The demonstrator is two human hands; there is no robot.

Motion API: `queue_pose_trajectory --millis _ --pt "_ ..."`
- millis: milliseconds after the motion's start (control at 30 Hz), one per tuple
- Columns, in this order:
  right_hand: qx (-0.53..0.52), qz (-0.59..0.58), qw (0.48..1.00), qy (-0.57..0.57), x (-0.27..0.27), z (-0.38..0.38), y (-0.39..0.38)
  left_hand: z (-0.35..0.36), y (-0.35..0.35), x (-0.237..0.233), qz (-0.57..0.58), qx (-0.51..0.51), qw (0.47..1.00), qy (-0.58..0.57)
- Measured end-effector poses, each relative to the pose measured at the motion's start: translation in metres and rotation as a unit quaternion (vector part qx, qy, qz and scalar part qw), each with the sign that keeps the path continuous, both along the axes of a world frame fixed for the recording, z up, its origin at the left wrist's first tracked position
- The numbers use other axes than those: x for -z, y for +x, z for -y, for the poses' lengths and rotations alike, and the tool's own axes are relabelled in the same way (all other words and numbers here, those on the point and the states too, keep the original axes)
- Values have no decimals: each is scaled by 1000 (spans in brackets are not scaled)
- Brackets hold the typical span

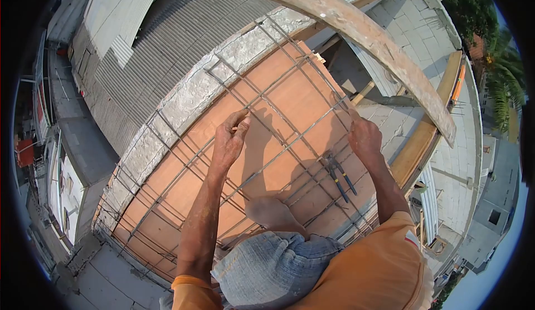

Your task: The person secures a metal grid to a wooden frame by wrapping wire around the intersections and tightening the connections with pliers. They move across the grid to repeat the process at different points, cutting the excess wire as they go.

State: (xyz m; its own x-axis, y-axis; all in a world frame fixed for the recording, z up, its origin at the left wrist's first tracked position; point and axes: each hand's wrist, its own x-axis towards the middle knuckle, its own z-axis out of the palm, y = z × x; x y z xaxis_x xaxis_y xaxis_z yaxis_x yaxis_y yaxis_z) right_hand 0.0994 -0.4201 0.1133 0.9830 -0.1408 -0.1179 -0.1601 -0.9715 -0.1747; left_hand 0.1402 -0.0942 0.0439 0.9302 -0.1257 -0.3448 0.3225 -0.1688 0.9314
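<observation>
A grid of thin steel bars (301, 136) lies over orange-brown plywood (195, 182). My left hand (231, 136) is closed at a bar crossing near the middle of the grid, thumb and forefinger together; what they pinch is too small to make out. On the right, my right hand (364, 136) is closed near the plywood's right edge, beside the end of a bar; its fingertips are partly hidden. Pliers (339, 177) with dark and yellow handles rest on the grid between my hands, nearer the right one.
A rough concrete edge (189, 98) borders the plywood, with corrugated roofing (184, 37) beyond it. A long curved board (356, 28) crosses the upper right. Beside the plywood's right edge is an opening (348, 67), and a wooden beam (415, 148) lies farther right.
</observation>
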Motion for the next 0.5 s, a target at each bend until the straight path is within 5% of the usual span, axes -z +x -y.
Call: queue_pose_trajectory --millis 233,500 --pt "-170 55 970 -163 48 26 93 35 69 2 105 56 992 48" --pt "-239 116 955 -130 77 0 139 91 118 38 149 44 985 71"
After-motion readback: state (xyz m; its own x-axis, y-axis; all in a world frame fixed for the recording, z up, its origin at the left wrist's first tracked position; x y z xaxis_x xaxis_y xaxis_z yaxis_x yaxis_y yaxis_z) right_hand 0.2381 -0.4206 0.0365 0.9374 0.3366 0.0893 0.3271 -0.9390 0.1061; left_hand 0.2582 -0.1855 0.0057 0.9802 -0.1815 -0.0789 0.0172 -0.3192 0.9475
